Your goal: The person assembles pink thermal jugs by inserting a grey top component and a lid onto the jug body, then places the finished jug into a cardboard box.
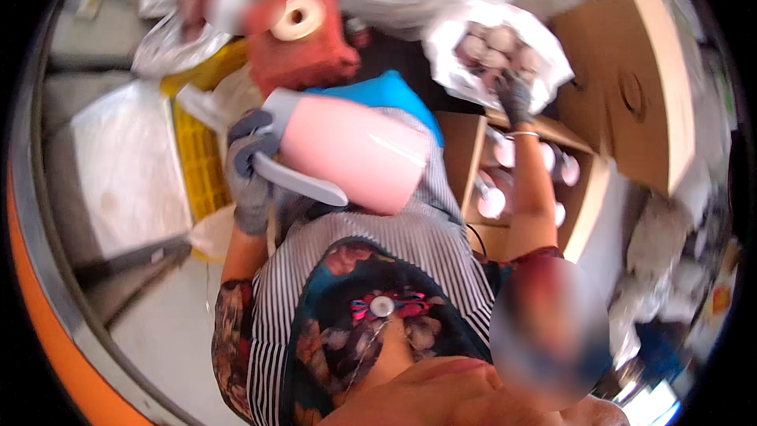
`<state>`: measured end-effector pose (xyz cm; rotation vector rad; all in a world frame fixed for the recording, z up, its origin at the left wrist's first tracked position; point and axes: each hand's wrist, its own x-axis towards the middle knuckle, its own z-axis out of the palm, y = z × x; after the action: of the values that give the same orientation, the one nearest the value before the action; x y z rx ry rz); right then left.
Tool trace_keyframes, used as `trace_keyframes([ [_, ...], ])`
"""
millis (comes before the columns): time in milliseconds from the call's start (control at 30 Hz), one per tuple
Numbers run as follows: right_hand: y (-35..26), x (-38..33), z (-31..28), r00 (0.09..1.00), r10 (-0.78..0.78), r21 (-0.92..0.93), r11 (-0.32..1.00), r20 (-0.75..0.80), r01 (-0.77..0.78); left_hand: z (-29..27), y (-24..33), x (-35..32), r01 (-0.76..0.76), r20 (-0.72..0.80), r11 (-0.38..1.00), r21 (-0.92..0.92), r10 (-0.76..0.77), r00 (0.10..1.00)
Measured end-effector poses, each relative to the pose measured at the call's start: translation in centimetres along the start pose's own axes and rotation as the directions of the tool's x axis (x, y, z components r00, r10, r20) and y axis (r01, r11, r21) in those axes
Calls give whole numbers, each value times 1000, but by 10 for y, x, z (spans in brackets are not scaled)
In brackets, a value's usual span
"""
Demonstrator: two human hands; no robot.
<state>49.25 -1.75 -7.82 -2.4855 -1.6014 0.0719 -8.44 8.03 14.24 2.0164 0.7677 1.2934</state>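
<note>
My left hand (254, 170), in a grey glove, is closed round the grey collar and handle end of a pink jug (355, 150). The jug lies tilted across my lap, its wide pink end pointing right and its curved grey handle toward me. At the upper right, my right hand (514, 99), also gloved, reaches into an opened white plastic bag (556, 71). Its fingertips are among several round, dull pinkish-brown pieces (497, 43), whose kind I cannot make out. Blur and the pieces hide whether those fingers grip one.
Below the bag stands an open cardboard box (579, 225) with several pink-and-white items (490, 201) inside; its tall flap (650, 95) rises at right. Ahead are a red cloth-like bundle (303, 63) with a cream ring (297, 17) on it. A yellow crate (201, 158) stands at left.
</note>
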Motion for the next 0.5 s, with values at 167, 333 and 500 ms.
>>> trace_keyframes([
  [167, 55, 44, 56, 975, -59, -353, 926, 216, 135, -19, 15, 20, 74, -158, 990, -119, -93, 983],
  [333, 28, 39, 57, 898, 241, -283, 949, 368, -139, -23, 12, 43, 38, -92, 979, -198, -57, 994],
  [500, -31, 12, -2, 994, 2, -448, 893, 114, 50, -11, 13, 60, 2, -57, 957, -291, -20, 998],
])
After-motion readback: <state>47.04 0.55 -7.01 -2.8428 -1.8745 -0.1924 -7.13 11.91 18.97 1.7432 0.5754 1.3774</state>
